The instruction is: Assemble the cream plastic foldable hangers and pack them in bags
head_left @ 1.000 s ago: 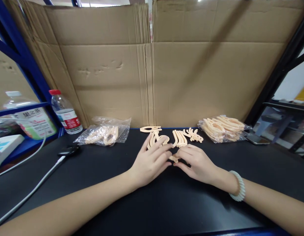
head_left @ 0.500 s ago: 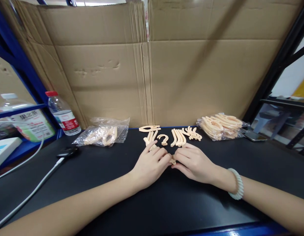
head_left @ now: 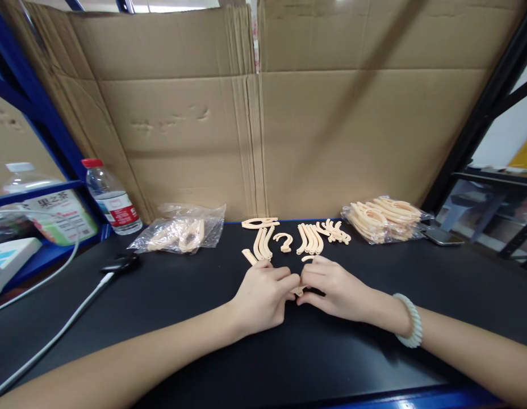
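My left hand (head_left: 266, 295) and my right hand (head_left: 331, 288) meet at the middle of the table, fingers closed on beige plastic hanger pieces. A small part of the held hanger piece (head_left: 298, 290) shows between the fingertips. A straight arm end (head_left: 249, 257) sticks out beyond my left hand, and a curved tip (head_left: 308, 258) beyond my right; my fingers hide how they join. Just past the hands lie a loose hanger hook (head_left: 283, 242), several hanger arms (head_left: 264, 243) on its left and more hanger arms (head_left: 310, 239) on its right.
Behind the loose parts lies a folded hanger (head_left: 259, 223), with small branched pieces (head_left: 334, 232) to the right. Bagged hangers (head_left: 383, 218) and a phone (head_left: 443, 236) are far right. At left are another bag (head_left: 182, 233), a water bottle (head_left: 114, 201) and a cable (head_left: 59, 326).
Both hands have turned the held pieces and come slightly closer to me. The straight arm end and the curved tip now show beyond the fingers. My raised left index finger has curled in.
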The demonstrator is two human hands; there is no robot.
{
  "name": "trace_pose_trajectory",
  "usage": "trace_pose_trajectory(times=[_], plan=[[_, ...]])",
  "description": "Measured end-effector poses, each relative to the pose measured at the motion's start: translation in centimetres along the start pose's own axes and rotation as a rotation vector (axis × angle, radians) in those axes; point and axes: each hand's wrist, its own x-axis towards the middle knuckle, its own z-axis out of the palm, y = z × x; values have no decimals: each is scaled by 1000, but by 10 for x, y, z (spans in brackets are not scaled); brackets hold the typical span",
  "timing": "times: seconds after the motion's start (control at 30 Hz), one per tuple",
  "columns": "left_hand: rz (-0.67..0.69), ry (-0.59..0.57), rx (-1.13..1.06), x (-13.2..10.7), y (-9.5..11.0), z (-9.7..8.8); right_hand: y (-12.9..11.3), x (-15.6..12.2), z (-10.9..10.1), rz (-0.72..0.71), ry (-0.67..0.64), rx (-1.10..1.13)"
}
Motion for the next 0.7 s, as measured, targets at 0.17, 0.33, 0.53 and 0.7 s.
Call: trace_pose_trajectory(times=[0.17,0.33,0.53,0.7], plan=[[147,34,130,0,-9,-5,0,3,-5,196,70,204],[202,-95,180,4,-36,-19,19,4,-16,367,242,207],[-8,-149,28,3,-80,-35,29,4,-20,376,270,153],[-41,-269,-53,-6,-101,-36,34,1,-15,343,293,124]])
